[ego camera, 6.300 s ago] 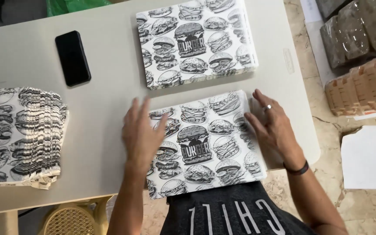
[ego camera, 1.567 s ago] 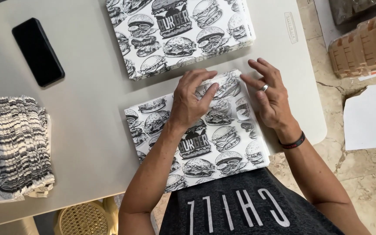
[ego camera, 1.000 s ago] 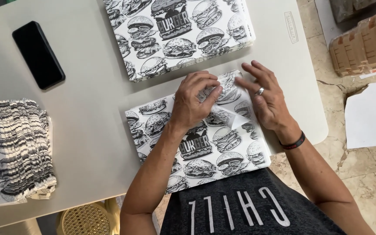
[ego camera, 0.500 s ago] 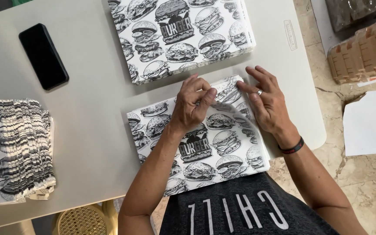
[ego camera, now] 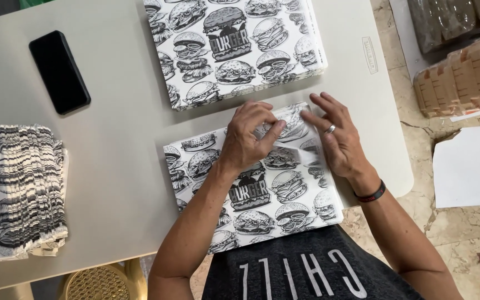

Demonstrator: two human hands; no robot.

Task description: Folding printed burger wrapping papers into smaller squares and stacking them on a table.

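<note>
Grey worktop [ego camera: 112, 183], near edge and right edge both close to the work. Printed sheet [ego camera: 262, 194] lies flat at the near edge, its far right corner [ego camera: 293, 130] lifted. Second printed stack [ego camera: 234, 47] just beyond, narrow gap between. Fanned stack [ego camera: 18, 191] well apart at left; bare room between. Black phone [ego camera: 59, 72] far left. Left hand [ego camera: 248, 139] fingers pinched on the corner flap; right hand [ego camera: 334, 139] fingers spread, resting beside it.

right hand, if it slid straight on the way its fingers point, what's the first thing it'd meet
Probably the far stack of burger-printed white paper sheets. The right hand lies on the near burger-printed sheet, fingers aimed up-left across a bare strip of the grey table towards that stack's near edge.
</note>
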